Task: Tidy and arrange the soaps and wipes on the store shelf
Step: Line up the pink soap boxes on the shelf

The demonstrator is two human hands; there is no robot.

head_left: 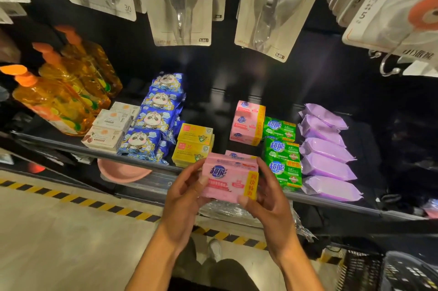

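- At the left end of the store shelf (71, 146) stand orange detergent bottles (59, 101), with white boxed soaps (109, 129) stacked just beside them.
- Next along, blue panda wipes (154, 120) run in a row from front to back, touching the yellow soap boxes (193, 144) at the front edge.
- Centre front, the left hand (184, 198) grips the left end of a pink soap pack (228, 178); its thumb lies on the printed face, and the fingers curl behind, mostly hidden.
- This pack is lifted in front of the shelf edge, face tilted toward the camera, above the gap between the yellow boxes and the green soap packs (282, 148).
- On the other end, the right hand (270, 198) clasps the pack too: thumb on the lower corner of the yellow band, fingers wrapped round the right side.
- Judging by this, the step in hand is placing the pink pack. A second pink pack (237, 154) lies right behind it, and the pink soap stack (247, 122) sits further back.
- The next move likely calls for squaring the pack with that pink column and setting it down flush, without nudging the green packs.
- Far right, purple wipes packs (327, 148) form their own row.
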